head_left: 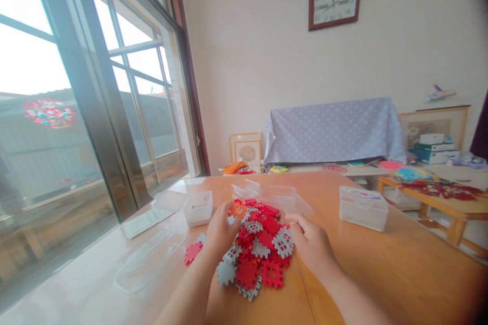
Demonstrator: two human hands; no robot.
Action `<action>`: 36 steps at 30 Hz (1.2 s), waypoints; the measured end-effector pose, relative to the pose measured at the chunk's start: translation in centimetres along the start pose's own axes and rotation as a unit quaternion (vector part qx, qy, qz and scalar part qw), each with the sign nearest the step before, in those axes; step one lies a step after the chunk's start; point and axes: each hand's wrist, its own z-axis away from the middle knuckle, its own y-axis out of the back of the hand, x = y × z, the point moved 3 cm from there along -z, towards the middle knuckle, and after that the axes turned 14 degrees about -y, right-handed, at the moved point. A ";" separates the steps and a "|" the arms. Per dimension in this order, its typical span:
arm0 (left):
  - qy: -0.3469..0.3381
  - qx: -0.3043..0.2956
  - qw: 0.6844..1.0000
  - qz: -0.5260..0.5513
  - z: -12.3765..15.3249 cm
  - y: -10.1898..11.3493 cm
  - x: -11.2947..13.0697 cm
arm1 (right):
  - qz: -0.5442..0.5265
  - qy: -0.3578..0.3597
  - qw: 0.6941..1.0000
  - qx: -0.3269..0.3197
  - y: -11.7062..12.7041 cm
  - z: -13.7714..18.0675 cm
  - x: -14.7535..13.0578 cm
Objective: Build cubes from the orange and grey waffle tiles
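Observation:
A heap of red and pale grey interlocking plastic tiles (266,238) with notched edges lies on the wooden table (358,269). At the heap's left side is my left hand (221,231), thumb apart from its bent fingers. An orange tile (238,209) sits right by those fingertips; I see no firm grip on it. Opposite, my right hand (310,244) is loosely curved beside the heap, thumb and forefinger apart, with no tile visible in it. Nearest to it is a grey window-shaped tile (283,241). A red round tile (193,253) lies left of my left wrist.
Clear lids (150,259) lie at the left, near a white sheet (148,222) and a small translucent box (198,208). Behind the heap are clear containers (278,195). Another lidded box (364,209) stands at the right. A glass window (141,76) borders the table's left.

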 end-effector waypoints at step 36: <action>0.185 -0.102 0.774 0.597 2.6 -3.8 7.9 | 0.042 0.130 0.988 -0.072 -0.2 1.7 -3.3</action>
